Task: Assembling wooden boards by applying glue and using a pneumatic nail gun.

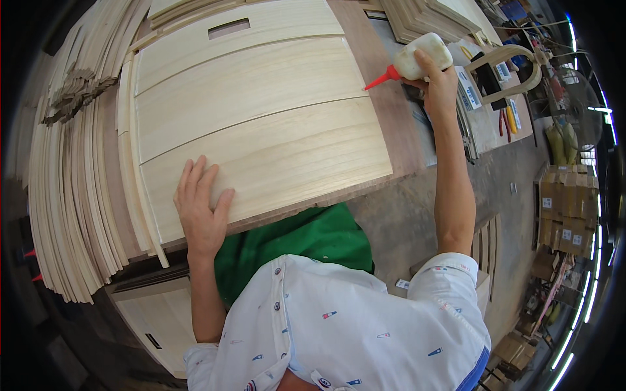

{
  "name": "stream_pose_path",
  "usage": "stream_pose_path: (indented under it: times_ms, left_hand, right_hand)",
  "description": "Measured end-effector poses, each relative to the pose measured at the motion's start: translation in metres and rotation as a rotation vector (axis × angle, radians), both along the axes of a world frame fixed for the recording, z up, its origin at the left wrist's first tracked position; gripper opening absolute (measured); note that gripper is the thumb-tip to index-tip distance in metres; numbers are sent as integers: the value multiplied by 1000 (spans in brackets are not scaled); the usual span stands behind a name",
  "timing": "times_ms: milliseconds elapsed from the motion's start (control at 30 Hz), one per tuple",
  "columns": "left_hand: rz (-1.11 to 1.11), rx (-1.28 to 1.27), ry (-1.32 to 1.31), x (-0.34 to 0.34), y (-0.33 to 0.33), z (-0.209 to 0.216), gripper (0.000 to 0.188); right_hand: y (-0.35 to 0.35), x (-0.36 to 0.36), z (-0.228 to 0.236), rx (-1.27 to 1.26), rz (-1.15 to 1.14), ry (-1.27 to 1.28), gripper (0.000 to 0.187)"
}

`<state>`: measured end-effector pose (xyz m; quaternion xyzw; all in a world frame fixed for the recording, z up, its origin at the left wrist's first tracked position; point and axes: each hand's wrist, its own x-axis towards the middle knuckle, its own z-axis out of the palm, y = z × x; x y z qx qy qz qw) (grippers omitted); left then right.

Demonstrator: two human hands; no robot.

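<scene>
Printed white shirt [365, 326] fills lower centre. Upper right, my right hand [438, 79] clasps a squeeze bottle [412, 58], red nozzle [386, 77] by the pale boards [241, 81] (overpressing could drip); my left hand [203, 205], loosely spread on the lowest board [280, 156], may skew it.

A whitish bottle [420, 60] tilts its red nozzle [391, 73] toward the right edge of flat-lying pale wooden panels [254, 98].

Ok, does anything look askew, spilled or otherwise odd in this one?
One thin wooden strip looks askew: its near end juts past the corner of the pale boards. The stacked strips at far left also end unevenly. I see no spill near the bottle in the right hand.
</scene>
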<state>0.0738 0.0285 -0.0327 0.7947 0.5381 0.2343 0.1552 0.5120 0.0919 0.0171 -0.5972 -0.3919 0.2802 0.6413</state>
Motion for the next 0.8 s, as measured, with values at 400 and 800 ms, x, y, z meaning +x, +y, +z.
stream_pose_path:
  times_ms: [400, 800]
  left_hand:
    - [-9, 37, 1, 0, 0, -3, 45]
    - [-21, 57, 19, 0, 1, -5, 44]
  right_hand:
    - [-53, -8, 2, -49, -51, 9, 42]
    - [-131, -14, 1, -82, -81, 63, 44]
